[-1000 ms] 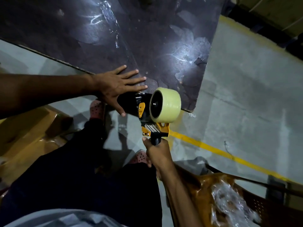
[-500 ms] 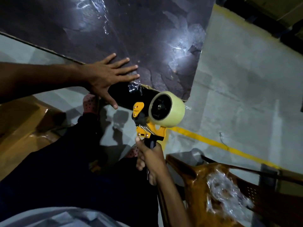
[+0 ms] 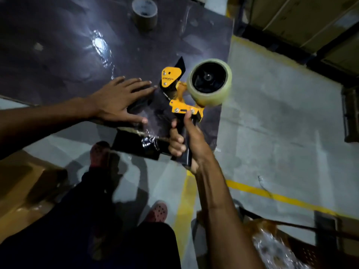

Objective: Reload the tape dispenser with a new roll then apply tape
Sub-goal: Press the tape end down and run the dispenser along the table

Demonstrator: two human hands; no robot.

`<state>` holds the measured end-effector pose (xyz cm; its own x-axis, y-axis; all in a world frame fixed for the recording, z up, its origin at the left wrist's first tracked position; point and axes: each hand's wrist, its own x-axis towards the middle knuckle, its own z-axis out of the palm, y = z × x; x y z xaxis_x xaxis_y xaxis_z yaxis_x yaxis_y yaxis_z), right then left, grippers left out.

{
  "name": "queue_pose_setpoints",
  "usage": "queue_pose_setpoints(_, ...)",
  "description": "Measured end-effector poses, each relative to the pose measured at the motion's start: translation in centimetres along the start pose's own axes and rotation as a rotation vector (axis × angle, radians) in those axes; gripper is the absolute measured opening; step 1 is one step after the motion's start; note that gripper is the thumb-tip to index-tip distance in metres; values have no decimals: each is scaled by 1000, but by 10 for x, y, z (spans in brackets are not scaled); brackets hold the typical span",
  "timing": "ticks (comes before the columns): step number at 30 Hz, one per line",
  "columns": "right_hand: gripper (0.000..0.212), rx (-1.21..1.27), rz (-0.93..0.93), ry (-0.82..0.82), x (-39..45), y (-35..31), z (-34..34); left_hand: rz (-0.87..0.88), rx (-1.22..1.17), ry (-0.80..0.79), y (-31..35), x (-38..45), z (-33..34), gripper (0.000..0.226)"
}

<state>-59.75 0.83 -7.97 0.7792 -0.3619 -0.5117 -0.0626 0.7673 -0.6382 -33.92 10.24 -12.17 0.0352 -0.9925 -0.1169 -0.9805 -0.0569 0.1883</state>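
Observation:
A yellow and black tape dispenser (image 3: 181, 101) carries a pale clear tape roll (image 3: 210, 85) on its hub. My right hand (image 3: 187, 141) is closed around its black handle, holding it raised over the near corner of the dark table (image 3: 68, 55). My left hand (image 3: 120, 101) lies flat on the table top with its fingers spread, just left of the dispenser's front end. A shiny strip of tape (image 3: 149, 140) wraps over the table's near edge below my hands. A brown tape roll (image 3: 144, 13) stands on the far part of the table.
The grey floor has yellow lines (image 3: 272, 195) to the right. A brown plastic chair (image 3: 291, 245) with crumpled clear film stands at the lower right. A yellow-brown object (image 3: 23, 191) sits at the lower left. My legs and pink shoes (image 3: 158, 211) are below.
The dispenser has lifted off the table edge and tipped upright, handle down. The view has swung, bringing the brown roll into sight. My left hand stays flat on the table.

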Motion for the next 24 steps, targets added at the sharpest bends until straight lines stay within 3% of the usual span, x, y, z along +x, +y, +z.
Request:
queue_pose_setpoints(5,42,238,-3,-145,92,-35,-13,-155,-36,-22,-32,32,-10,127)
queue_pose_setpoints(12,52,353,18,-100,148,-54,-15,-232,-99,-11,-61,56,1,123)
queue_pose_setpoints(20,47,76,28,320,151,-58,-2,-262,-115,-26,-63,65,3,121)
queue_pose_setpoints(24,33,-482,-208,691,134,-56,-10,-274,-183,-17,-54,65,-10,119)
